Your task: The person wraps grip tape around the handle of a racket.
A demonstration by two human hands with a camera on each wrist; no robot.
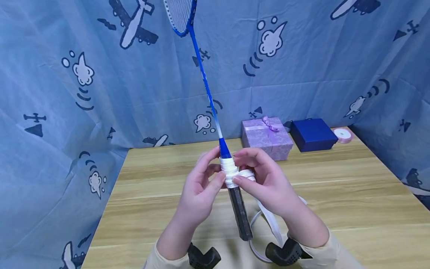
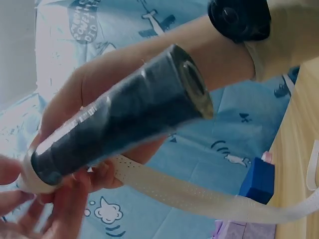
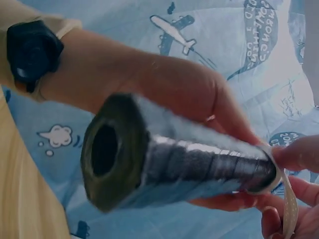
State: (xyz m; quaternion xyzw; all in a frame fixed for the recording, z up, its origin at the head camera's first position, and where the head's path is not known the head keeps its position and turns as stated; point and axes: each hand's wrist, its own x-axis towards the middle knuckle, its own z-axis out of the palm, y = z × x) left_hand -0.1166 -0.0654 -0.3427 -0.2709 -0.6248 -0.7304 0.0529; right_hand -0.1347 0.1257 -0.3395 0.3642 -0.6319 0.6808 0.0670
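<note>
A blue badminton racket (image 1: pixel 201 71) stands upright over the wooden table (image 1: pixel 352 194), its dark handle (image 1: pixel 240 213) pointing down toward me. White grip tape (image 1: pixel 229 170) is wound round the top of the handle, and a loose tail of tape (image 1: pixel 268 220) hangs down to the right. My left hand (image 1: pixel 206 175) holds the handle at the wrapped part, thumb on the tape. My right hand (image 1: pixel 250 175) pinches the tape against the handle. The wrist views show the handle's butt end (image 2: pixel 192 82) (image 3: pixel 107 149) and the perforated tape strip (image 2: pixel 174 191).
A lilac gift box with a bow (image 1: pixel 267 136), a dark blue box (image 1: pixel 312 133) and a pink ribbon roll (image 1: pixel 342 135) sit at the table's far right edge. Blue curtains printed with planes (image 1: pixel 84 93) surround the table.
</note>
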